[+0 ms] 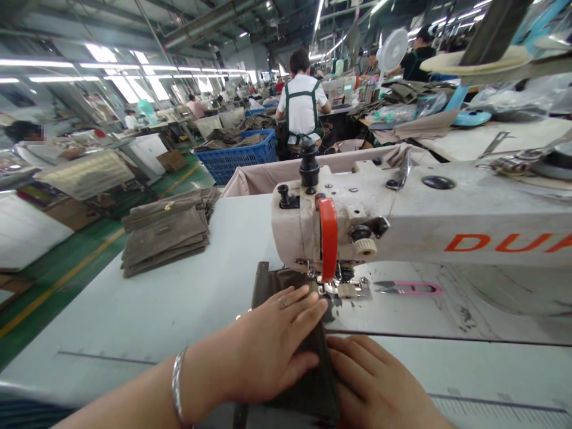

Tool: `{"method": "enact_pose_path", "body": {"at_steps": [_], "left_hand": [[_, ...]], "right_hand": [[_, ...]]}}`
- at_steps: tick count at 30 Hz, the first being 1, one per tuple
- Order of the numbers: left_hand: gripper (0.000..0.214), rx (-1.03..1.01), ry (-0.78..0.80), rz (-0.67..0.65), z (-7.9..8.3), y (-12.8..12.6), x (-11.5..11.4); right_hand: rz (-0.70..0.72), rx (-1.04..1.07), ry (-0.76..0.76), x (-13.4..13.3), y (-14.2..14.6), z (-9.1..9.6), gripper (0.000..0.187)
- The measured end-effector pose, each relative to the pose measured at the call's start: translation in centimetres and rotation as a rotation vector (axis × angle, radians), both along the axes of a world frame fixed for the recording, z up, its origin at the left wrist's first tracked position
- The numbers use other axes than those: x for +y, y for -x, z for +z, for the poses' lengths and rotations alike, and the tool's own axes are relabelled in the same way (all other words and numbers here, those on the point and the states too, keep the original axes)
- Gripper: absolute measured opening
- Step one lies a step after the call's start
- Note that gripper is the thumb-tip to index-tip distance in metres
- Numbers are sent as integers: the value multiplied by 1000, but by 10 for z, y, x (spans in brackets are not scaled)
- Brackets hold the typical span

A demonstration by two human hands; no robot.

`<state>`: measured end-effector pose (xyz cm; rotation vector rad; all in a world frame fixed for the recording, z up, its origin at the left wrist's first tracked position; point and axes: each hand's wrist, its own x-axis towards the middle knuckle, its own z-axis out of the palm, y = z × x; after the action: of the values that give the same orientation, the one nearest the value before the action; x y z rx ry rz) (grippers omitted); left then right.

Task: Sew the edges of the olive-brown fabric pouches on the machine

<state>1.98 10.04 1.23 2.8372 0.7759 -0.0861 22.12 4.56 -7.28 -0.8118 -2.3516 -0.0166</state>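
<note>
A dark olive fabric piece lies on the sewing table under the presser foot of a white sewing machine. My left hand rests flat on the fabric, fingers stretched toward the needle, a ring on one finger and a bracelet on the wrist. My right hand lies at the fabric's near right edge, fingers pressed against it; whether it pinches the edge is hard to see.
A stack of olive fabric pieces sits at the table's far left. Pink thread snips lie right of the needle. A blue crate and a person in a white shirt are beyond the table.
</note>
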Motion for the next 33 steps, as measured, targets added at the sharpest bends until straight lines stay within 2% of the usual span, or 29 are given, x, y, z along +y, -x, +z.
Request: {"method": "enact_pose_path", "body": {"at_steps": [2, 5, 7, 9, 13, 18, 20, 23, 26, 30, 33], "left_hand": [[63, 25, -47, -17, -6, 1, -20], [41, -47, -230, -74, -28, 3, -47], [31, -151, -317, -44, -42, 6, -57], [27, -233, -316, -2, -47, 8, -59], [29, -298, -248, 24, -42, 13, -57], [36, -381, -367, 29, -52, 16, -61], [35, -291, -392, 52, -54, 17, -61], [44, -34, -431, 98, -47, 20, -60], [50, 73, -479, 45, -39, 25, -58], [40, 30, -485, 64, -35, 18, -60], [30, -140, -478, 52, -40, 6, -64]], "right_hand": [[-24, 41, -7, -7, 1, -3, 20], [-47, 114, -37, -19, 3, -4, 37], [-60, 141, -48, -24, 4, -2, 41], [-82, 163, -32, -27, 4, 2, 41], [-75, 178, -28, -27, 3, 6, 37], [-67, 149, -55, -26, 2, 7, 38], [-75, 149, -60, -26, 2, 6, 39], [-73, 145, -73, -25, 2, 3, 39], [-66, 143, -87, -25, 4, 1, 38], [-70, 151, -71, -27, 3, -1, 34], [-69, 163, -47, -29, 1, 0, 34]]}}
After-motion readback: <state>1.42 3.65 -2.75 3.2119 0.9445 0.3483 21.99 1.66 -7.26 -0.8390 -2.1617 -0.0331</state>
